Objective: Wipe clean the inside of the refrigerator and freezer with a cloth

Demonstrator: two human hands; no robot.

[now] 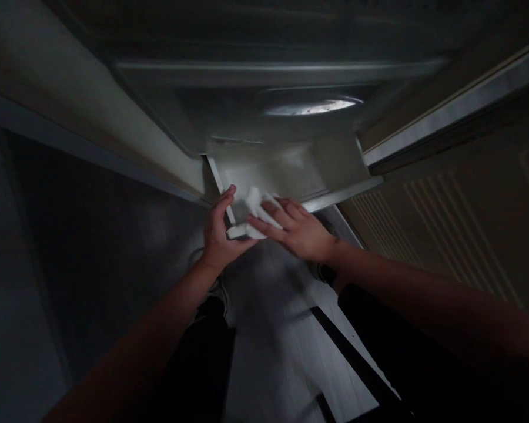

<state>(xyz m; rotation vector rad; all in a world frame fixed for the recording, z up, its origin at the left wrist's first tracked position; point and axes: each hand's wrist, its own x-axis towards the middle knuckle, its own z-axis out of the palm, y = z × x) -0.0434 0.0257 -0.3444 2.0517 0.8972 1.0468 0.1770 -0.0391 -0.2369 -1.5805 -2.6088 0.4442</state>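
At far left, the bare left hand (216, 234) cupped the near corner of a pale, box-shaped open drawer (344, 192), thumb and fingers apart around it; clamped or merely resting, no telling! Just beside it, a crumpled white cloth, perhaps tissue (254, 198), sat bunched over the drawer's front rim. On top, the bare right hand (303, 232) was closed on that cloth. Here lay the danger: a hard push against a loose left hold could have jolted the drawer; a slipping bunch could have scraped fingers. Farther right, unsupported, the rim risked twisting under lopsided pressure.
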